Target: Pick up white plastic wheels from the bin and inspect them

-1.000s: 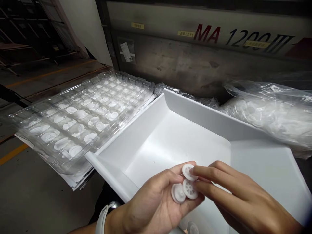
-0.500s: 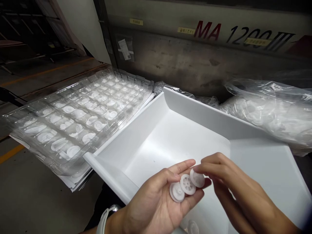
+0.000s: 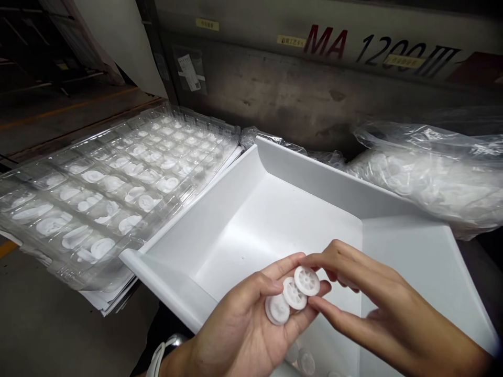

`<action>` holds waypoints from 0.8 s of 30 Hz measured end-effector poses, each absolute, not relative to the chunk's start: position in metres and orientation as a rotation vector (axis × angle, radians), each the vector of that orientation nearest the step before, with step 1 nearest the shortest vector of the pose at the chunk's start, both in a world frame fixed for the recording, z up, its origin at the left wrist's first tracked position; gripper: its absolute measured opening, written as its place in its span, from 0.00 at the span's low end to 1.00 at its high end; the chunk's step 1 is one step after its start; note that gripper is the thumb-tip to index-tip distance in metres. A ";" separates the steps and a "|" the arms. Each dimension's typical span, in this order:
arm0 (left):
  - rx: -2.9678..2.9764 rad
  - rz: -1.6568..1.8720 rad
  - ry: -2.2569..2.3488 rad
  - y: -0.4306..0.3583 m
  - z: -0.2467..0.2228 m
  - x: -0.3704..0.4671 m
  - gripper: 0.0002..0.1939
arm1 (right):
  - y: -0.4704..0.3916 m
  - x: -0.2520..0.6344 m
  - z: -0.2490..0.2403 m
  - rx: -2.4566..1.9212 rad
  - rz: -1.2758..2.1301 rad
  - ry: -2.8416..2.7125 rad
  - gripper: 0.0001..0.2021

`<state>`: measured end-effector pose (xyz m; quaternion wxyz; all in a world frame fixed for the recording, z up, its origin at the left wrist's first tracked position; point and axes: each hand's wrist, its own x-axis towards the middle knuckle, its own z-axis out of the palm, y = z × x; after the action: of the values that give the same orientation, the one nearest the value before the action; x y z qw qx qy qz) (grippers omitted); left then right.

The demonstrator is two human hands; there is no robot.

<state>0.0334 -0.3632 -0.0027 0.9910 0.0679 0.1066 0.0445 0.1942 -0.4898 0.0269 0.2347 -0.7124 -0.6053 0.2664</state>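
My left hand (image 3: 243, 324) is palm up over the near corner of a white plastic bin (image 3: 314, 178). Three small white plastic wheels (image 3: 291, 294) lie overlapping in a row across its fingers. My right hand (image 3: 377, 314) comes in from the right; its thumb and forefinger touch the rightmost wheel (image 3: 307, 280). A white wristband (image 3: 157, 358) shows on my left wrist. More white wheels (image 3: 305, 361) lie on the bin floor below my hands.
A stack of clear blister trays (image 3: 110, 183) with white wheels in their pockets lies to the left on white sheets. A clear plastic bag (image 3: 432, 173) of white parts lies at the right. A grey machine wall (image 3: 314, 89) marked "MA 1200" stands behind.
The rightmost wheel went from standing on edge under my right fingertips to lying flat in the row. Both hands shifted slightly left in view as the camera turned.
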 end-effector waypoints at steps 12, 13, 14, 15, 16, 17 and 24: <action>0.274 -0.057 0.194 -0.365 0.001 0.034 0.23 | -0.480 0.185 0.031 -1.895 0.632 -1.496 0.10; 0.257 -0.057 0.181 -0.365 0.001 0.035 0.23 | -0.478 0.181 0.030 -1.881 0.692 -1.462 0.09; 0.233 -0.055 0.167 -0.366 0.002 0.036 0.23 | -0.477 0.178 0.030 -1.869 0.754 -1.417 0.08; 0.210 -0.050 0.147 -0.366 0.002 0.037 0.22 | -0.476 0.174 0.029 -1.862 0.803 -1.372 0.07; 0.197 -0.049 0.124 -0.366 0.003 0.038 0.22 | -0.476 0.172 0.028 -1.855 0.832 -1.340 0.07; 0.187 -0.047 0.115 -0.366 0.003 0.039 0.21 | -0.476 0.170 0.028 -1.848 0.838 -1.335 0.07; 0.210 -0.027 0.209 -0.367 -0.001 0.036 0.21 | -0.482 0.170 0.022 -1.897 0.495 -1.623 0.18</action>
<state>0.0357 -0.3674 -0.0011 0.9890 0.1045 0.1039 -0.0136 0.1703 -0.4816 0.0217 0.2938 -0.7124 -0.6095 0.1860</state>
